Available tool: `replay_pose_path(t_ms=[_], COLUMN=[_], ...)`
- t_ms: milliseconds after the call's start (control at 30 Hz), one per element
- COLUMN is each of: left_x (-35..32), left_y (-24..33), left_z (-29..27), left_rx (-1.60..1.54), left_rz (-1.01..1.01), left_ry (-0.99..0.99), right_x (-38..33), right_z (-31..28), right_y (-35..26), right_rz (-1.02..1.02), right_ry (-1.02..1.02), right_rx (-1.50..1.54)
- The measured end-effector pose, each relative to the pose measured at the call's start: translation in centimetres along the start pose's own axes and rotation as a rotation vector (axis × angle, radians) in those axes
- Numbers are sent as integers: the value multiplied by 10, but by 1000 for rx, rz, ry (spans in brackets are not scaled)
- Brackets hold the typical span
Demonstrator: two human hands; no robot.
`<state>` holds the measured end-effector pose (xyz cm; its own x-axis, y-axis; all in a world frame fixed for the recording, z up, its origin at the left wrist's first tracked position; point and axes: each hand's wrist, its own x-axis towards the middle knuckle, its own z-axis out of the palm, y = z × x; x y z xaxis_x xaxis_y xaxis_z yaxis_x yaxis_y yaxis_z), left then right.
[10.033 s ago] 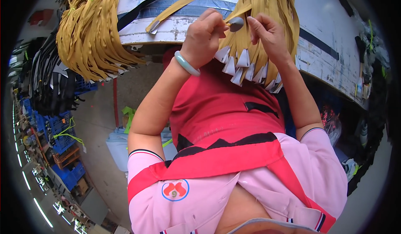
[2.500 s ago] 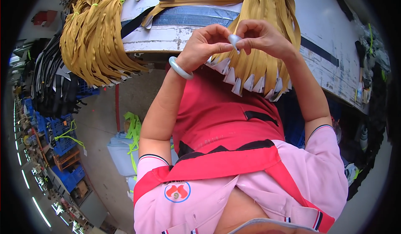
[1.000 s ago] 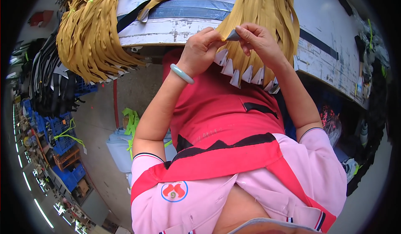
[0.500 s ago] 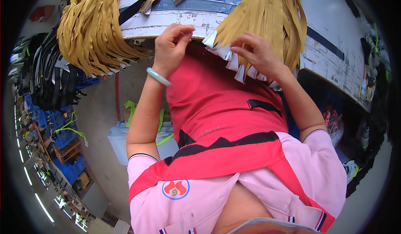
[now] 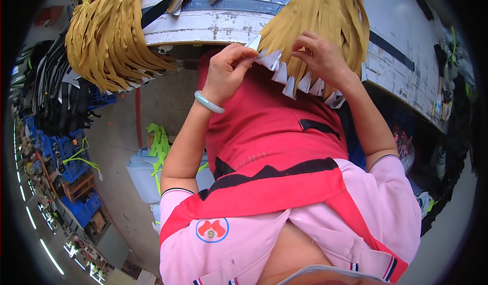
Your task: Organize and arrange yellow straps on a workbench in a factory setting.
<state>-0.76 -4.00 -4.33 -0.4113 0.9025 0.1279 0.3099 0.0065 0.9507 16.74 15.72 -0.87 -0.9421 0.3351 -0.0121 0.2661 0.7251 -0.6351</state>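
A thick bundle of gold fabric strips (image 5: 317, 10), which look like zipper tapes, hangs over the near edge of the table toward me. White tabs (image 5: 280, 73) fan out along the lower ends. My left hand (image 5: 227, 71), with a pale bangle on its wrist, pinches a white tab (image 5: 268, 60) at the bundle's left side. Over the front of the strips is my right hand (image 5: 325, 58), its fingers bent and thumb apart, with nothing visible between them. A second gold bundle (image 5: 104, 36), tied with green cord, drapes off the table at the left.
The white, scuffed table (image 5: 203, 28) has dark tape along it. Black strips (image 5: 56, 99) hang at the far left, above blue crates (image 5: 75, 155). Pale blue sheets with green ties (image 5: 142, 175) lie on the floor left of me. Plastic bags crowd the right side.
My left hand has moved right and slightly down, from beside the bundle to a white tab. My right hand has shifted slightly up and to the right.
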Motion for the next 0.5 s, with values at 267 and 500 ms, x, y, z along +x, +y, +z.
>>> replay_pose_path(t_ms=[267,500], left_x=[-22,-8], left_y=[24,5], left_z=[65,79], left_rx=[329,615], left_rz=[285,457], left_ry=[-292,-413], right_x=[-25,-27], right_z=[-4,-6], right_y=[-2,-6], right_rz=[-6,-8], right_ry=[-99,-4], right_rx=[-45,99])
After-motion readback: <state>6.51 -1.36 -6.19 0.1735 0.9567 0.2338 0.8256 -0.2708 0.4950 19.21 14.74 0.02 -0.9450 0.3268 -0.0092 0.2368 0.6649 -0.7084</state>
